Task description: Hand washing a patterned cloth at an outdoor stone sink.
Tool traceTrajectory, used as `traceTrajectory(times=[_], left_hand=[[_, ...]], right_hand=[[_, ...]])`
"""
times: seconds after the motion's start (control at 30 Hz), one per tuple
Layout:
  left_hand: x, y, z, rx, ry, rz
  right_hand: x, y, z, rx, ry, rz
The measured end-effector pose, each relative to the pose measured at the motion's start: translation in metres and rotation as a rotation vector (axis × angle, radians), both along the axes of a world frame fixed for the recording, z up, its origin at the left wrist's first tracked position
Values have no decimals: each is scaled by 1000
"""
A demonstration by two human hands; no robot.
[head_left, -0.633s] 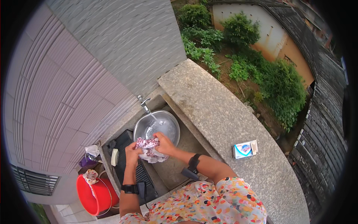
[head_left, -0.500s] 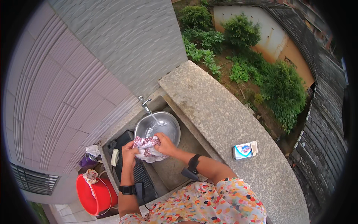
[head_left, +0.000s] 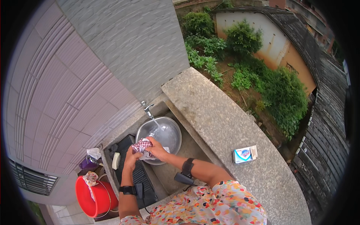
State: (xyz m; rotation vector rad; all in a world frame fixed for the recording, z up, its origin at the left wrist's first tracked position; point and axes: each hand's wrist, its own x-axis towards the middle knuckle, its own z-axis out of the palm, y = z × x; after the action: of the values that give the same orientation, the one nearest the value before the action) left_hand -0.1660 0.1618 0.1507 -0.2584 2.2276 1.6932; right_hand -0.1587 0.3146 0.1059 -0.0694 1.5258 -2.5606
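Note:
Both hands grip a red-and-white checked cloth (head_left: 141,145), bunched up over the near-left rim of a steel basin (head_left: 173,135). My left hand (head_left: 131,158) is closed on its left side, and my right hand (head_left: 156,149) is closed on its right side. A pale, wet-looking part of the cloth hangs below the fingers. The basin stands in a stone sink (head_left: 195,144), and water runs into it from a metal tap (head_left: 147,107). Beside my left hand lies a black ridged washboard (head_left: 140,180), with a white scrub brush (head_left: 116,160) near its left edge.
A speckled stone ledge (head_left: 225,123) borders the sink on the right, carrying a blue-and-white soap box (head_left: 244,154). At the lower left stands a red bucket (head_left: 92,200) with a patterned cloth (head_left: 90,178) over its rim. A tiled wall (head_left: 75,82) rises on the left.
The cloth has gone from spread between my hands to a tighter bunch. My hands have drawn closer together, the right one shifting left.

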Motion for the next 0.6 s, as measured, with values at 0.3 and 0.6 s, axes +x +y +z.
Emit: traceTrajectory(times=[0.3,0.6], left_hand=[[-15,11,32,138,203,93],[-39,29,43,141,366,34]], right_hand=[[-24,12,13,-102,153,129],[-40,17,-22,272,278,-129]])
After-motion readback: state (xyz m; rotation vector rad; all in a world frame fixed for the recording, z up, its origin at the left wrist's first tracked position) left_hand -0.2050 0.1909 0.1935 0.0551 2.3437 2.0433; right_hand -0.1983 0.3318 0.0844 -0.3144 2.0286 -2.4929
